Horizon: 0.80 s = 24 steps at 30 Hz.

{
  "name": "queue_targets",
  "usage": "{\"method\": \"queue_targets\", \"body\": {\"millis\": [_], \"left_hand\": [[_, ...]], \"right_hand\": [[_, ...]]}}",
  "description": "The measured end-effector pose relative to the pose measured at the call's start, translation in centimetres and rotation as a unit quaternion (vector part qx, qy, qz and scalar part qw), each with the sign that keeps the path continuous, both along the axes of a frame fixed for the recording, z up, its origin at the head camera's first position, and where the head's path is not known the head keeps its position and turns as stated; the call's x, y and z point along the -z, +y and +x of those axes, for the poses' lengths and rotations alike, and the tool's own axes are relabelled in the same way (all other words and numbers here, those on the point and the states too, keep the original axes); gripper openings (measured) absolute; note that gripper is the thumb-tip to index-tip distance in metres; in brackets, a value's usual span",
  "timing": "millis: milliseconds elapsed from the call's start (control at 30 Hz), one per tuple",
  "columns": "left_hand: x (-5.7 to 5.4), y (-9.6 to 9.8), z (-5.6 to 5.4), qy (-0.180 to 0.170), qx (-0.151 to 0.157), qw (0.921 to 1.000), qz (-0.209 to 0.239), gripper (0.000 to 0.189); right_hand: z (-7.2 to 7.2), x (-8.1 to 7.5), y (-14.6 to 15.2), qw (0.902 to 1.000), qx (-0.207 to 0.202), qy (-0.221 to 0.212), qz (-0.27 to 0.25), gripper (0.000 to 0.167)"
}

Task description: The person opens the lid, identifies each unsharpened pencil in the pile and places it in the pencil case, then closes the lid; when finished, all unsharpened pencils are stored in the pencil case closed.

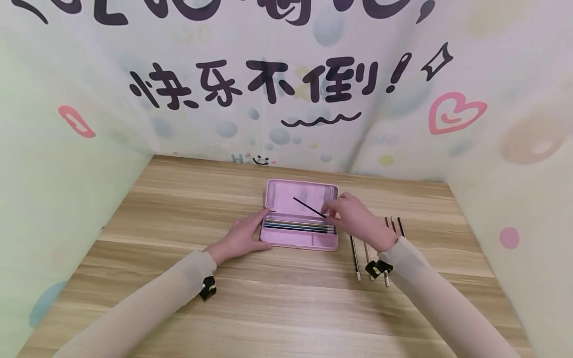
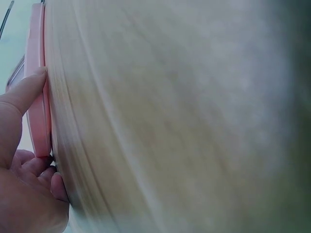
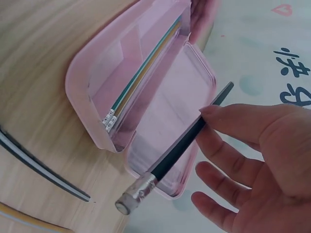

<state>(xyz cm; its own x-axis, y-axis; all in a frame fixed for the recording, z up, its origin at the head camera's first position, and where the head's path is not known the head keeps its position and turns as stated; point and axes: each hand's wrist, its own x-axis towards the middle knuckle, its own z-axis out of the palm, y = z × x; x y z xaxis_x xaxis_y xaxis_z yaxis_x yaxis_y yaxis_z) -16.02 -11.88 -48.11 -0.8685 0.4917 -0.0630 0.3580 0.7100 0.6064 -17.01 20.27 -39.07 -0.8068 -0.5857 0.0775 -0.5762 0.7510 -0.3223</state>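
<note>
Pencil (image 3: pixel 178 149), dark and eraser-tipped, is pinched in the right hand (image 1: pixel 355 220) above the open pink pencil case (image 1: pixel 288 239); the left hand (image 1: pixel 240 235) grips its end, presumably steadying it.

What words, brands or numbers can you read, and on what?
"快乐不倒!": black print on the backdrop.
Top row, same backdrop: cut off, not fully readable.
Small print beside the smiley: too small to read.
Pale figures, upper left: too faint.
Held pencil, loose pencils, pink case: none readable.

Wears plain pale-beige long sleeves (image 1: pixel 154 291) down to the wrist, plus small boxy black wrist units (image 1: pixel 372 270), yellowish-marked.
</note>
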Motion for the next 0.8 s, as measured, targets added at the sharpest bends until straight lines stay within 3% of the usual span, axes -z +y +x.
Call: {"method": "queue_targets", "body": {"millis": [300, 800], "left_hand": [[-0.3, 0.0, 0.0, -0.002, -0.002, 1.0000, 0.000, 0.104], [-0.4, 0.0, 0.1, -0.002, -0.003, 1.0000, 0.001, 0.104]], "right_hand": [[-1.2, -0.1, -1.5, 0.9978, -0.059, 0.027, 0.016, 0.012], [-2.4, 1.8, -3.5, 0.9901, -0.106, 0.074, 0.055, 0.008]]}}
